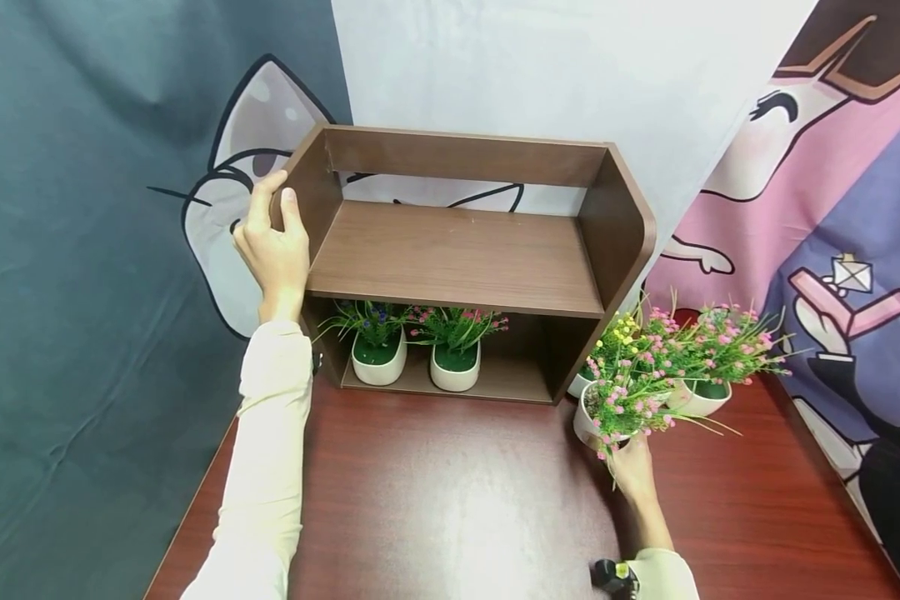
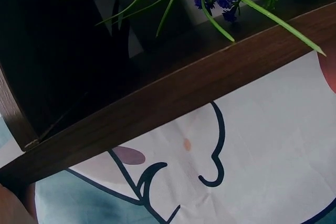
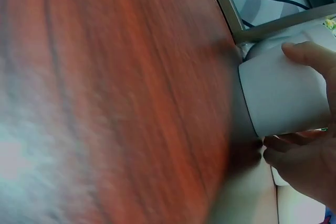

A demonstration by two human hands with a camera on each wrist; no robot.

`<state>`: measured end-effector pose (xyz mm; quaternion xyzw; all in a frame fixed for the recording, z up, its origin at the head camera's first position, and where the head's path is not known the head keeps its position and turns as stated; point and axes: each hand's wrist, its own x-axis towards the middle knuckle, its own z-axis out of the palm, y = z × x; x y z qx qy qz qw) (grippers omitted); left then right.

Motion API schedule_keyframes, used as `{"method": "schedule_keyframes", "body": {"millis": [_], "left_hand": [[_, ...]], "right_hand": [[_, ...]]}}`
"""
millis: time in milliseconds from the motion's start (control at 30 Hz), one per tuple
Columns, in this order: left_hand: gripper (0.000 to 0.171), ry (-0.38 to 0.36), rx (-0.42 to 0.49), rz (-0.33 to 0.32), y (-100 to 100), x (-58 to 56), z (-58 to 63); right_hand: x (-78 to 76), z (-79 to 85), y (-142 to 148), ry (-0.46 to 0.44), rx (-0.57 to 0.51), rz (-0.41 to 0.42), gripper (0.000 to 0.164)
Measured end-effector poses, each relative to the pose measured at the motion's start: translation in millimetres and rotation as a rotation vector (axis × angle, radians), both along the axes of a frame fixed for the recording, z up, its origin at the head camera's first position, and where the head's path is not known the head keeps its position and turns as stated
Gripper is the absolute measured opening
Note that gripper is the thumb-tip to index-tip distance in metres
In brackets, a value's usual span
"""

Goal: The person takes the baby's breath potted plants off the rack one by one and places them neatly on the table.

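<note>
In the right grip (image 1: 634, 468), white flowerpot (image 3: 283, 94)

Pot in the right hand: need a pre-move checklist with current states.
1. Right hand gripping the white pot: ok, thumb and fingers on either side.
2. Pot off the table: cannot tell.
3. Pot unobstructed in the head view: not ok, its foliage covers part.
4. Foliage not touching the neighbouring plants: cannot tell, they overlap.
5. Left hand on the shelf: ok, holding its left side panel.
</note>
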<state>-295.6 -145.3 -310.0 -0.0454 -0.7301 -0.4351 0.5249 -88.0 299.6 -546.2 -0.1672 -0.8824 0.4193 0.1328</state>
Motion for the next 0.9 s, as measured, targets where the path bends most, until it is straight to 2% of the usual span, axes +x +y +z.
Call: {"method": "schedule_keyframes", "body": {"millis": [133, 267, 400, 667, 767, 900], "left_hand": [[0.026, -0.003, -0.003, 0.006, 0, -0.4, -0.5], [0.026, 0.007, -0.005, 0.010, 0, -1.5, -0.5], [0.026, 0.015, -0.005, 0.011, 0, -2.5, -0.3], [0.028, 0.021, -0.013, 0.012, 0, -2.7, -1.1], [0.027, 0.015, -0.011, 0.014, 0, -2.5, -1.2], [0.026, 0.013, -0.007, 0.014, 0, -2.9, -1.2]], "right_hand": [[-1.4, 1.7, 4, -0.027, -0.008, 0.027, 0.050], [-2.6, 1.4, 6, 0.005, 0.009, 0.059, 0.052], [1.6, 3.3, 5, 0.014, -0.004, 0.039, 0.061], [30.8, 15.7, -7, -0.030, -0.250, -0.092, 0.093], [43.6, 18.1, -14, -0.021, -0.271, -0.124, 0.095], [56.9, 17.7, -30, -0.018, -0.221, -0.111, 0.094]]}}
